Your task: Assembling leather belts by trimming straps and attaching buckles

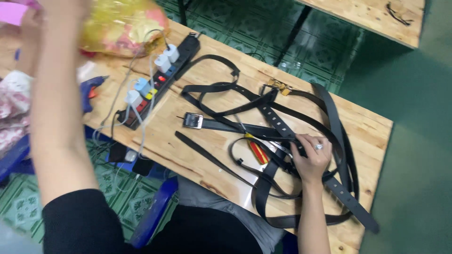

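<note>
On the wooden tabletop (pixel 221 174), seen from the head camera, the right hand (pixel 311 159) rests on a tangle of black belts (pixel 278 129), fingers curled down and pinching one strap where several cross. That strap's long axis runs from the silver buckle (pixel 193 121) at its far-left end toward the hand, so the free length lies to the hand's left. A red-and-yellow tool (pixel 257 150) lies just beside the hand, on its left, under the straps. A brass buckle (pixel 279 86) sits farther up the tabletop, well apart from the hand. The left arm is raised at the frame's left edge; the left hand (pixel 29 28) is blurred and its grip cannot be determined. A black power strip (pixel 160 80) with plugged chargers and a blue glue gun (pixel 90 88) lie nearer the left arm. The right hand is the nearer one to the belts.
</note>
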